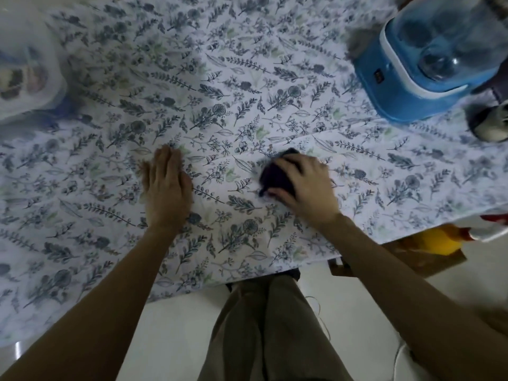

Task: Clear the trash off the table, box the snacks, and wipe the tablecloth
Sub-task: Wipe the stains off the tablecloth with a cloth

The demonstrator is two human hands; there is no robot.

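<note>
A home dining spot: leaf-print tablecloth (247, 105), blue appliance (406, 86) (clear-domed), pale glossy floor (176, 325).

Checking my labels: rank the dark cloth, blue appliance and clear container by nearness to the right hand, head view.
1. dark cloth, gripped under the right hand.
2. blue appliance, back right of the table.
3. clear container, far left edge.

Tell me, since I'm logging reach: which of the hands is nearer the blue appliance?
Right. The right hand, gripping the dark cloth, lies toward the person and leftward of the blue appliance; the left hand presses flat on the tablecloth, much farther left.
</note>
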